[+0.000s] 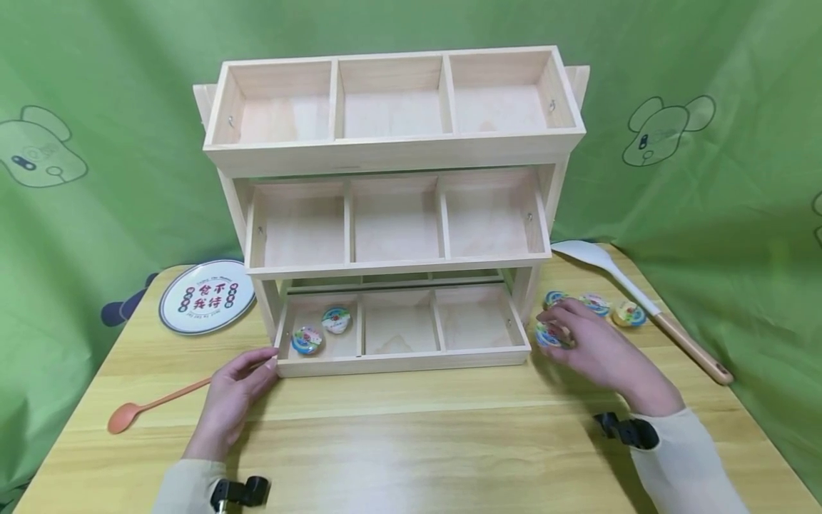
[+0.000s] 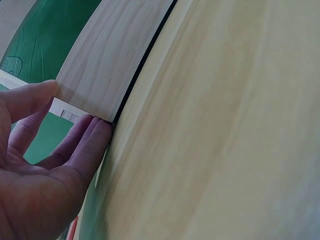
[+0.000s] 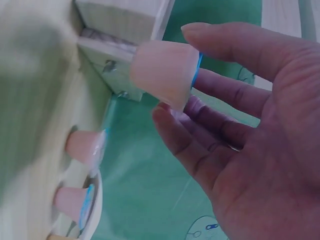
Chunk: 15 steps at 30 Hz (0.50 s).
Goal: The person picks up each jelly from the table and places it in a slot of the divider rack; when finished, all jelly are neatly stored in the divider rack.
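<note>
My right hand (image 1: 591, 346) pinches a jelly cup (image 3: 165, 72) between thumb and fingers, just right of the wooden rack's lowest tray (image 1: 401, 363). In the right wrist view its pinkish cup shows, with a blue-edged lid toward the palm. Beside that hand stand several more jelly cups (image 1: 595, 305). Two others, a pink-and-blue lidded cup (image 1: 307, 340) and a whitish lidded cup (image 1: 337, 320), sit in the tray's left compartment. With thumb and fingertips, my left hand (image 1: 234, 392) touches the tray's left front corner; its fingers are fairly straight in the left wrist view.
Above the lowest tray rise a middle tray (image 1: 398, 268) and a top tray (image 1: 394, 153), each with three compartments. A round plate (image 1: 208, 325) leans at the left; an orange spoon (image 1: 125, 416) lies nearer. At the right lies a white spatula (image 1: 632, 289) with a wooden handle.
</note>
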Each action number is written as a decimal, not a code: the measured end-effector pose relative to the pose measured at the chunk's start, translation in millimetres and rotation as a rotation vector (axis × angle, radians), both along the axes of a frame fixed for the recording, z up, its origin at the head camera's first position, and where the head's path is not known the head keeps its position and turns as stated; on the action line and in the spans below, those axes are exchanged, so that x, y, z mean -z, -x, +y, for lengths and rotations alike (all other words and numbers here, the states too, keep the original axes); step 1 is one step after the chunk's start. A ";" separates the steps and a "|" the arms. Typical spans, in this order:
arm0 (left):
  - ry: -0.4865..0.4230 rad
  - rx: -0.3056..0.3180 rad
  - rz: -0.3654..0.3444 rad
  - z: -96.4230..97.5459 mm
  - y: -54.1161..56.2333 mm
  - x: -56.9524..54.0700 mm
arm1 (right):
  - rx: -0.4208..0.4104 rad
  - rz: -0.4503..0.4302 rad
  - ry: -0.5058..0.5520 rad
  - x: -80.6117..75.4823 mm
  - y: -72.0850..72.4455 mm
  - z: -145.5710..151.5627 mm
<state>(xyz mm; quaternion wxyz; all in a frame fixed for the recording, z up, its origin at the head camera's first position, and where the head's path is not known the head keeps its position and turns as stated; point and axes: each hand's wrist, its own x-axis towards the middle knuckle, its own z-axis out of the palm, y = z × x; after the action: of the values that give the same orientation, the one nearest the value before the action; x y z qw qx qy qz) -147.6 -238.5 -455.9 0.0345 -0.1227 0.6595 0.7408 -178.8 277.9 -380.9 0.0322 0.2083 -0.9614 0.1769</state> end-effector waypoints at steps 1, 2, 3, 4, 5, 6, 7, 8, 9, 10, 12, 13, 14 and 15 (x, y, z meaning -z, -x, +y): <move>-0.001 -0.001 0.000 0.0 0.0 0.0 | -0.011 0.008 -0.003 -1.6 -0.3 -1.8; -0.001 -0.001 -0.001 -0.1 -0.1 0.1 | -0.023 0.018 -0.006 -3.2 -0.4 -3.6; -0.003 -0.002 0.000 -0.1 -0.1 0.1 | -0.034 0.027 -0.009 -4.6 -0.5 -5.7; -0.004 -0.003 0.001 -0.1 -0.2 0.2 | -0.045 0.035 -0.010 -6.0 -0.5 -8.0; -0.005 -0.003 0.001 -0.1 -0.3 0.3 | -0.056 0.044 -0.010 -7.1 -0.4 -10.2; -0.006 -0.003 0.001 -0.1 -0.4 0.4 | -0.065 0.052 -0.009 -8.1 -0.3 -12.2; -0.006 -0.003 0.001 -0.1 -0.4 0.5 | -0.072 0.059 -0.009 -8.8 -0.1 -14.1; -0.006 -0.003 0.001 -0.1 -0.4 0.6 | -0.079 0.064 -0.010 -9.5 0.1 -16.1; -0.006 -0.002 0.002 -0.1 -0.4 0.6 | -0.084 0.066 -0.011 -10.2 0.2 -18.0; -0.006 -0.001 0.002 -0.1 -0.4 0.7 | -0.086 0.066 -0.013 -11.0 0.2 -19.8; -0.004 0.000 0.004 -0.1 -0.2 0.8 | -0.084 0.054 -0.018 -13.0 0.2 -23.1; -0.003 0.001 0.004 -0.1 -0.1 0.8 | -0.084 0.046 -0.023 -13.8 0.3 -24.9; -0.001 0.001 0.005 -0.1 -0.1 0.8 | -0.080 0.038 -0.029 -14.7 0.5 -26.4; 0.000 0.001 0.005 -0.1 0.0 0.8 | -0.077 0.031 -0.036 -15.5 0.9 -28.0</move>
<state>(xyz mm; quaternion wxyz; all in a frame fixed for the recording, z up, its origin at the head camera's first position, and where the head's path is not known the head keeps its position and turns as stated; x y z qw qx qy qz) -147.6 -238.6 -456.7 0.0332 -0.1207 0.6596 0.7412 -179.7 250.0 -365.5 0.0366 0.2482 -0.9552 0.1573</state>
